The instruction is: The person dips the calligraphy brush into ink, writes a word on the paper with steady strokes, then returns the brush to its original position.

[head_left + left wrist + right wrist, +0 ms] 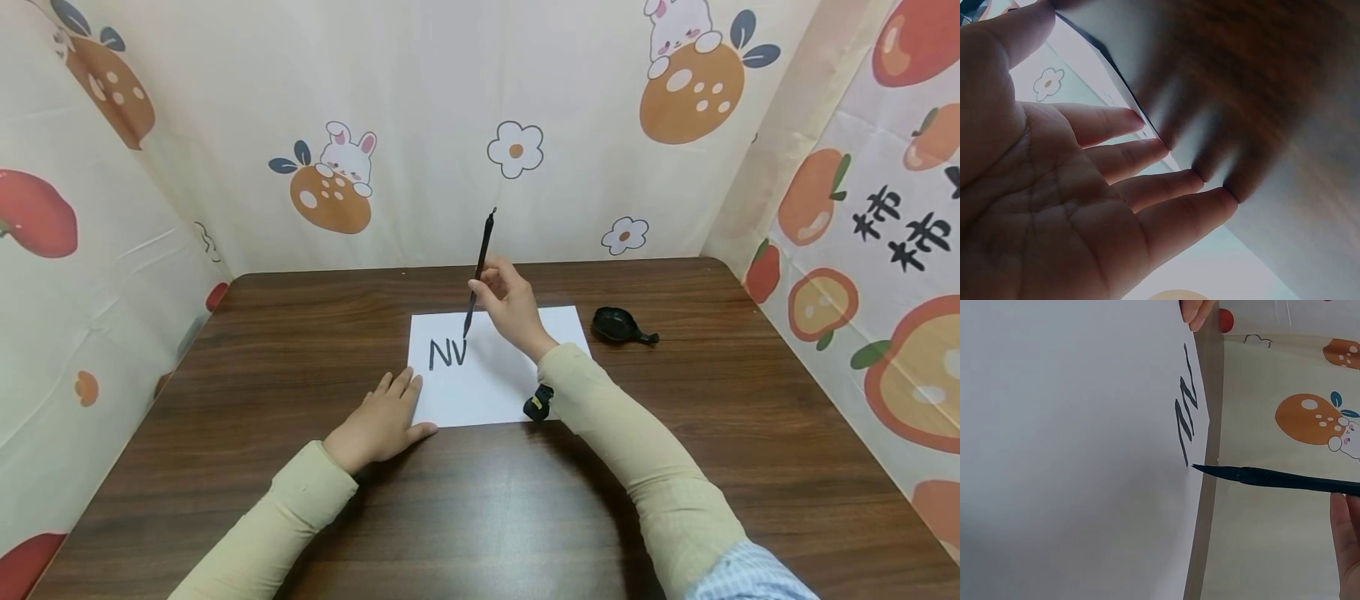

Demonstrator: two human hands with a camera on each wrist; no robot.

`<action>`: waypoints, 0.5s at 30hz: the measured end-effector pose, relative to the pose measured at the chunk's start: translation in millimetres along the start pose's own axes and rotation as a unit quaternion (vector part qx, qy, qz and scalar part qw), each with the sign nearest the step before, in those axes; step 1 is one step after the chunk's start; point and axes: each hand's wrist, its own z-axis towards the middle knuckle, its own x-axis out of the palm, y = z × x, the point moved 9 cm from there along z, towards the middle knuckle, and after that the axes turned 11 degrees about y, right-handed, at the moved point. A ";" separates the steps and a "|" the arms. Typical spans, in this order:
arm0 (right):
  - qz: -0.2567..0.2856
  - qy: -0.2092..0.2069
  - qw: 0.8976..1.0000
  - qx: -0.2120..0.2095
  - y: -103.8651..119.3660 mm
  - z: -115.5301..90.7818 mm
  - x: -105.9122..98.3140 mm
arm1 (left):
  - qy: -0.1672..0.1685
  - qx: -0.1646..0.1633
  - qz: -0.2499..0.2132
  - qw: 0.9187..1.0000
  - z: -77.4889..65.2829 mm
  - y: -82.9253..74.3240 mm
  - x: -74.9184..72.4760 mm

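Observation:
A sheet of white paper (495, 392) lies on the table with dark strokes (447, 353) that read like "NV" near its upper left. My right hand (512, 308) pinches the black shaft of a writing brush (482, 250) between thumb and fingers. In the right wrist view, the pointed tip of the brush (1272, 477) is beside the end of the last stroke; whether it touches the paper I cannot tell. My left hand (382, 421) rests with spread fingers on the paper's left edge and the table. Its palm and fingers (1172, 231) fill much of the left wrist view.
To the right of the paper sits a small black dish (615, 325) with a short handle. A dark brown wooden table (300, 350) carries everything. Printed curtains (442, 100) stand behind and along both sides. A black device (537, 402) is at my right wrist.

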 end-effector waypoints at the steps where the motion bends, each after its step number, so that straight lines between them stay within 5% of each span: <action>1: -0.003 0.000 1.000 0.000 0.6 -0.2 -0.7 | 0.000 0.000 0.000 1.000 -0.1 0.0 0.1; 15: -0.071 -0.002 0.997 -0.026 11.8 -6.1 -2.6 | -0.006 0.003 0.003 1.000 0.3 -0.1 -1.0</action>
